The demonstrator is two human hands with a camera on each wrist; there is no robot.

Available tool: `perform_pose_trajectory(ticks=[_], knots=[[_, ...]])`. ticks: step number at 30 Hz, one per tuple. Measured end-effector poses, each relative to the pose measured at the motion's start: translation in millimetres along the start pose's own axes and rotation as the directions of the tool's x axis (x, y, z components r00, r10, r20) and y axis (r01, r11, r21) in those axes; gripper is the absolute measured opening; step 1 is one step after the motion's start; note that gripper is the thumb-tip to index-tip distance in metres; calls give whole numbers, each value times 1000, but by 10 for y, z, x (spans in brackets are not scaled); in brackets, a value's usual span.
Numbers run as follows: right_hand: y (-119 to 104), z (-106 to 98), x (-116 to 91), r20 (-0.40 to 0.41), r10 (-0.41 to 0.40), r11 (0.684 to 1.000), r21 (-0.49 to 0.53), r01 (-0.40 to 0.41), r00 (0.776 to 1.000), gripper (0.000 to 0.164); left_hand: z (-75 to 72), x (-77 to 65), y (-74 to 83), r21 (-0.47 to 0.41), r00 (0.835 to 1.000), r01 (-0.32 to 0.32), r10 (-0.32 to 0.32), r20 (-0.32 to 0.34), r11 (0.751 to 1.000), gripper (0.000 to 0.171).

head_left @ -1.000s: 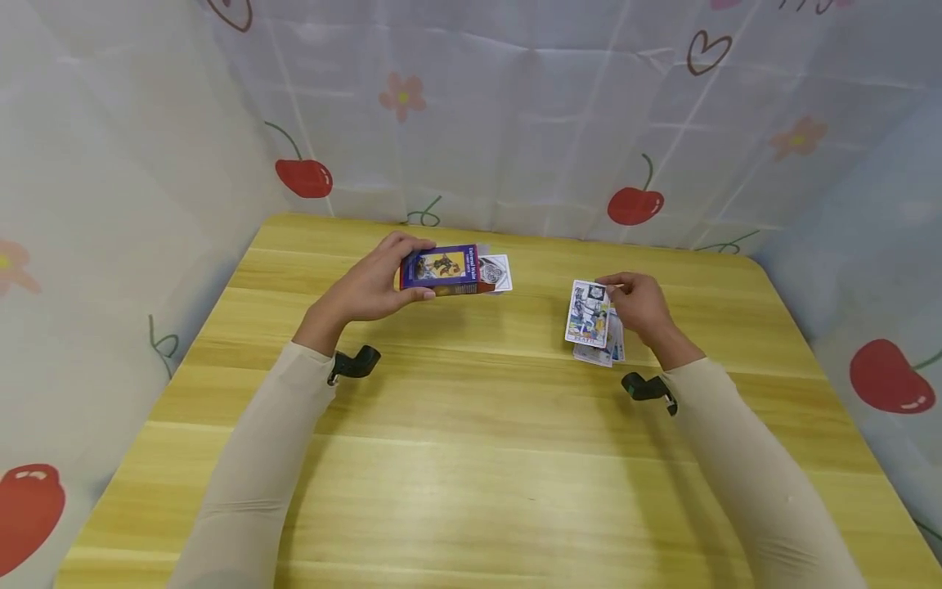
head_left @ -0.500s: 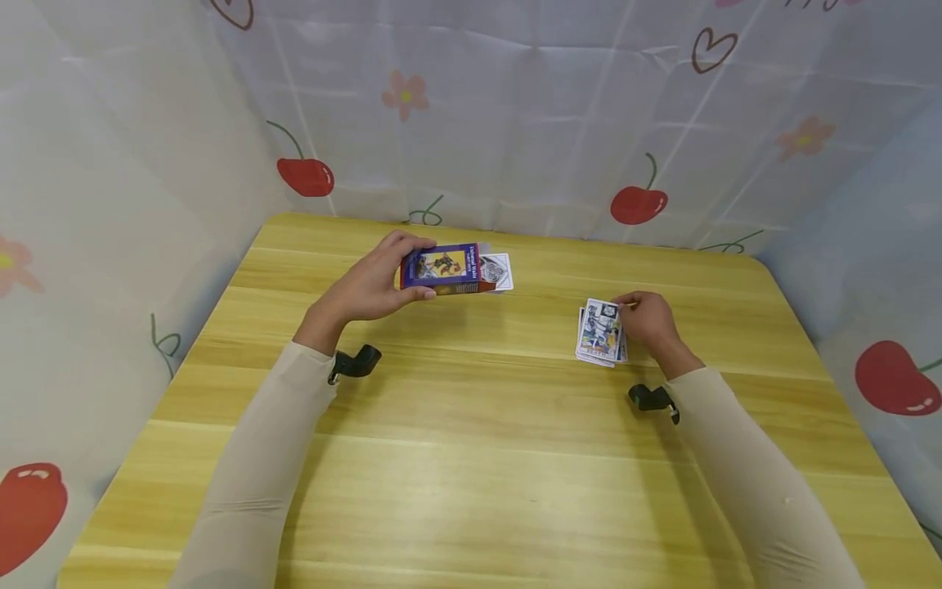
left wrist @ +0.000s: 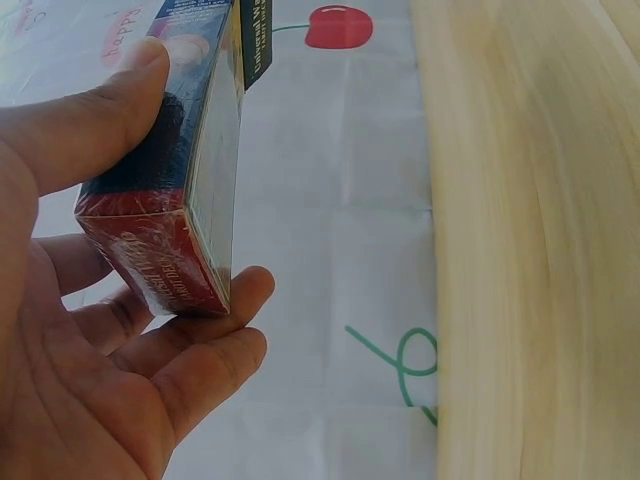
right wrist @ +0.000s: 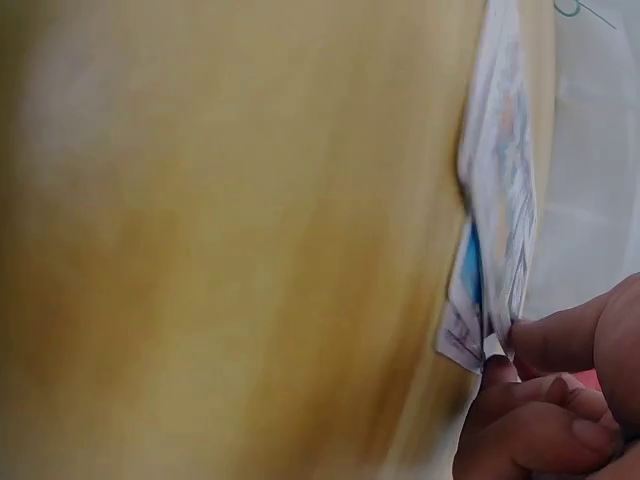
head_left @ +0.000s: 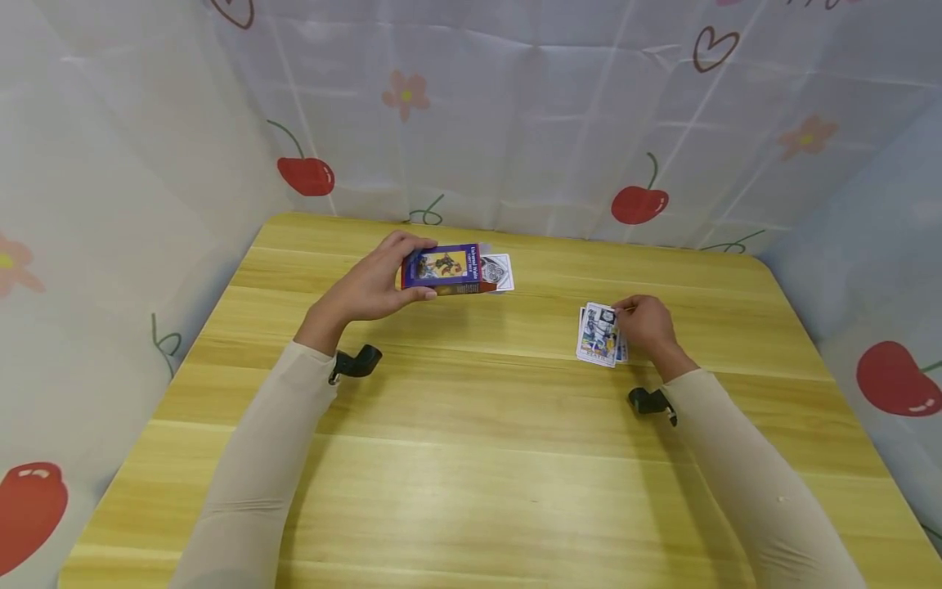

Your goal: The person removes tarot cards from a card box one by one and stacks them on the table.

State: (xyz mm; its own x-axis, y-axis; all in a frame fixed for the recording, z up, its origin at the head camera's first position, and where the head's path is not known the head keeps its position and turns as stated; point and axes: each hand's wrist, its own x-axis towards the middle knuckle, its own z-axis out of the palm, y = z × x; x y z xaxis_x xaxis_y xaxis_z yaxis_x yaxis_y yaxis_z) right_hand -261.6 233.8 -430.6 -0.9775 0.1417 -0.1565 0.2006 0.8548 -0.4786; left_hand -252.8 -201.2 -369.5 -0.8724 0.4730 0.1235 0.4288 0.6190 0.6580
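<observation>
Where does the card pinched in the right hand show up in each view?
Head: right of centre, face up; the card has its upper corner in the right hand.
Left wrist: not in it.
Right wrist: right of centre, steeply slanted, with other cards showing at its lower left.
Shared landmark: the wooden table, at the right edge in the left wrist view.

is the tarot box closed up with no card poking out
No, in the head view a card sticks out of one end of the tarot box, which the left hand grips.
</observation>
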Motion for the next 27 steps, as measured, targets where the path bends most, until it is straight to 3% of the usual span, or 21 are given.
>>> perform_pose_trajectory(ticks=[8, 13, 16, 18, 21, 23, 27], knots=[[-5, 7, -22, -34, -36, 999, 39, 37, 999, 31, 6, -3, -5, -6, 1000, 0, 0, -5, 1000, 72], [-366, -76, -128, -58, -131, 967, 215, 140, 990, 39, -13, -11, -13, -6, 1000, -15, 15, -10, 1000, 73], [-704, -70, -269, -14, -196, 888, 422, 183, 981, 43, -33, -18, -15, -7, 1000, -14, 14, -14, 1000, 73], [-926, -26, -373, 34, -220, 807, 567, 163, 975, 43, -45, -26, -16, -9, 1000, -9, 9, -13, 1000, 73], [-1191, 73, -505, 99, -242, 711, 695, 107, 965, 41, -54, -33, -17, -17, 1000, -6, 6, -13, 1000, 73], [-1315, 147, -559, 121, -249, 674, 734, 82, 961, 40, -53, -38, -18, -21, 1000, -5, 5, -12, 1000, 72], [-1468, 268, -620, 137, -254, 639, 767, 60, 957, 42, -46, -51, -24, -21, 1000, -5, 4, -13, 1000, 72]])
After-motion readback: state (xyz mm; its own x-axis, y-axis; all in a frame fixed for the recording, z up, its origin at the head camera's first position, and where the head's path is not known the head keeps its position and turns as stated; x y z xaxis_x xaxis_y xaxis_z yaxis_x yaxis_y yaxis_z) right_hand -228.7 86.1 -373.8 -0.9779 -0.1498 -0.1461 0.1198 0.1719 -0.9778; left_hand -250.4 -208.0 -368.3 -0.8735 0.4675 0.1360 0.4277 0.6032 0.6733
